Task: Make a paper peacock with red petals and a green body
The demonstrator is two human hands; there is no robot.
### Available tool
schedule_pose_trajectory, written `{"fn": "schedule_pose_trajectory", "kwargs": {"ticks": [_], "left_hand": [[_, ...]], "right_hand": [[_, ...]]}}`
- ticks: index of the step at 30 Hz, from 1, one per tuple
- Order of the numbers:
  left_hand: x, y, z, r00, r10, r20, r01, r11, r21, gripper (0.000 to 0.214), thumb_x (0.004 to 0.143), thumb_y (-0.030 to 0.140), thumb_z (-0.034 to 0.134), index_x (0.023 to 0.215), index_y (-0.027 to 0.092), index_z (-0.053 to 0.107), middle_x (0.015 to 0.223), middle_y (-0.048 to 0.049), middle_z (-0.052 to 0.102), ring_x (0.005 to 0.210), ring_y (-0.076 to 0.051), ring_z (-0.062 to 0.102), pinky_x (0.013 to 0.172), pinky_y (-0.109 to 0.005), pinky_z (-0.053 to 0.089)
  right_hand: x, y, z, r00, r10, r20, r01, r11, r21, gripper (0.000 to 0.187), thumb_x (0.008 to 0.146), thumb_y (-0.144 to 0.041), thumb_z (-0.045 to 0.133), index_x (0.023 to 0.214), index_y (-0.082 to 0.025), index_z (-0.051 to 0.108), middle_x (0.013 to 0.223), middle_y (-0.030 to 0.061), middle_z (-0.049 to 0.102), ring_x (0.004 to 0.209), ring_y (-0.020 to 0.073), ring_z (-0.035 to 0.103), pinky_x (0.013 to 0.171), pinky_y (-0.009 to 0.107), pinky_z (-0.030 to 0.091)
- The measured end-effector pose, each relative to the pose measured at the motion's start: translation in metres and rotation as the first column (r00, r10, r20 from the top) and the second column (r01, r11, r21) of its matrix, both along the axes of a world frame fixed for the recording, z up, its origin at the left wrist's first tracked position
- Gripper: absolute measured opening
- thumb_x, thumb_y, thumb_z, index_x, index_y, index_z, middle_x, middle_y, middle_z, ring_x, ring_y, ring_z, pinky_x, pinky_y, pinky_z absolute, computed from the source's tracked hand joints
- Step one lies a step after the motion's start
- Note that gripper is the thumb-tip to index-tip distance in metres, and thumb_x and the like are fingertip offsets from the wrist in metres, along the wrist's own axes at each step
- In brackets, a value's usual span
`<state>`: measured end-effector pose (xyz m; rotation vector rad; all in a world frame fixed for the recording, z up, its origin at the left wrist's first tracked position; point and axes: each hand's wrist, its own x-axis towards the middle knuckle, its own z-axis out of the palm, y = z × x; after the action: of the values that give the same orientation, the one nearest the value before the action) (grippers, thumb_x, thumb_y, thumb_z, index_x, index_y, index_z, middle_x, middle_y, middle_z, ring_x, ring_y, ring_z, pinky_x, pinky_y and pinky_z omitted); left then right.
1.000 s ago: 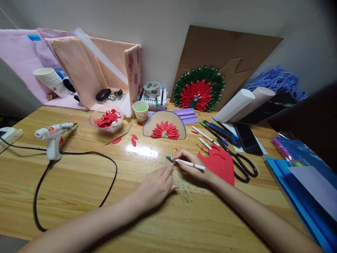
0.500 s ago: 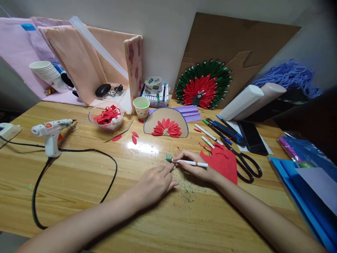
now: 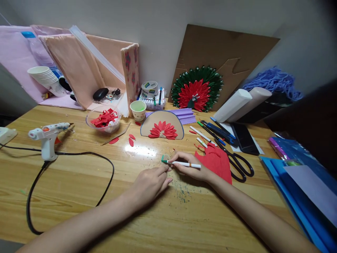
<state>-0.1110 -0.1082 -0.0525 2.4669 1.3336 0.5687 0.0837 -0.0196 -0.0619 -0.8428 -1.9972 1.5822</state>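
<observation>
A white marker (image 3: 187, 164) with a green tip is pinched between the fingers and thumb of my right hand (image 3: 188, 168). Its tip touches a small cardboard piece (image 3: 166, 156) that is partly coloured green along its edge. The fingers of my left hand (image 3: 151, 181) hold that piece against the table from the lower left, hiding part of it. Just beyond stands a half-round cardboard (image 3: 173, 122) with a blue edge and a fan of red petals (image 3: 163, 130). Red crepe paper (image 3: 217, 163) lies by my right wrist.
At left stands a glue gun (image 3: 49, 144) with a looping black cord. A bowl of red scraps (image 3: 104, 119), tweezers (image 3: 117, 135) and a paper cup (image 3: 138, 109) sit further back. Black scissors (image 3: 240, 167), several pens and a phone (image 3: 244, 138) lie at right.
The view has shifted slightly, so most things sit a little further left and lower. Both hands keep their hold, and the marker tip stays at the small piece's green edge.
</observation>
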Motion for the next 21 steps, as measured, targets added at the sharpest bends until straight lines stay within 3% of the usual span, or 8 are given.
{"fn": "schedule_pose_trajectory", "kwargs": {"ticks": [8,15,19,21], "left_hand": [[0.0006,0.0012,-0.0001,0.999,-0.008,-0.035,0.010,0.999,0.039,0.028,0.094,0.026,0.038,0.087,0.013,0.062,0.105,-0.0089,0.067,0.085,-0.019,0.065,0.075,-0.033,0.055],[0.0013,0.0004,-0.0012,0.999,-0.024,-0.036,0.028,0.993,0.119,0.024,0.094,0.023,0.040,0.092,0.012,0.061,0.103,-0.0096,0.066,0.085,-0.019,0.064,0.075,-0.033,0.054],[0.0006,-0.0005,0.0018,0.999,-0.005,-0.033,0.008,0.996,0.092,0.024,0.094,0.024,0.040,0.092,0.013,0.061,0.100,-0.0082,0.067,0.083,-0.018,0.064,0.073,-0.032,0.054],[0.0002,-0.0002,0.0032,1.000,0.000,-0.029,0.002,0.997,0.077,0.024,0.094,0.024,0.040,0.091,0.014,0.061,0.101,-0.0073,0.067,0.083,-0.018,0.064,0.074,-0.032,0.054]], "right_hand": [[0.0015,0.0002,-0.0022,1.000,-0.010,-0.030,0.007,0.995,-0.097,0.021,0.084,-0.035,0.059,0.091,-0.016,0.062,0.082,0.0047,0.064,0.069,0.0133,0.058,0.059,0.023,0.042],[0.0010,0.0009,-0.0002,0.997,-0.059,-0.051,0.053,0.993,-0.102,0.020,0.084,-0.035,0.059,0.091,-0.016,0.061,0.083,0.0041,0.062,0.071,0.0126,0.057,0.061,0.023,0.042],[0.0022,0.0015,-0.0022,0.999,-0.028,-0.020,0.025,0.992,-0.126,0.023,0.083,-0.038,0.059,0.090,-0.016,0.062,0.078,0.0036,0.062,0.063,0.0118,0.054,0.056,0.023,0.039],[0.0027,0.0018,-0.0030,0.998,-0.054,-0.036,0.050,0.994,-0.099,0.022,0.084,-0.037,0.058,0.094,-0.017,0.061,0.083,0.0045,0.063,0.069,0.0130,0.055,0.060,0.024,0.041]]}}
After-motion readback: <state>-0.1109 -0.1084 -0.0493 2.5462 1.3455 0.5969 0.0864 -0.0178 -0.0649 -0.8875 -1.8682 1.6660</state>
